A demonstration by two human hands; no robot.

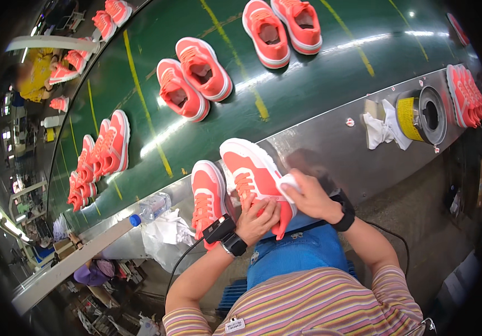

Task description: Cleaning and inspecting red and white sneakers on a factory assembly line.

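A coral sneaker [260,169] with a white sole lies at the bench edge in front of me, toe pointing away. My left hand [259,222] grips it near the laces and collar, fingers curled over the upper. My right hand [313,197] is closed round a small white wad [289,183], which it presses to the right side of the shoe toward the heel. Whether the wad is cloth or paper I cannot make out. A second coral sneaker [207,187] rests just left of the first, partly behind my left wrist and the black device strapped there.
Pairs of coral sneakers [202,70] stand on the green conveyor belt [196,143] beyond the metal ledge [336,134]. Left are a plastic bottle [154,206] and crumpled white paper [169,228]. A round can [420,116] with a yellow label and white paper [385,127] sit right.
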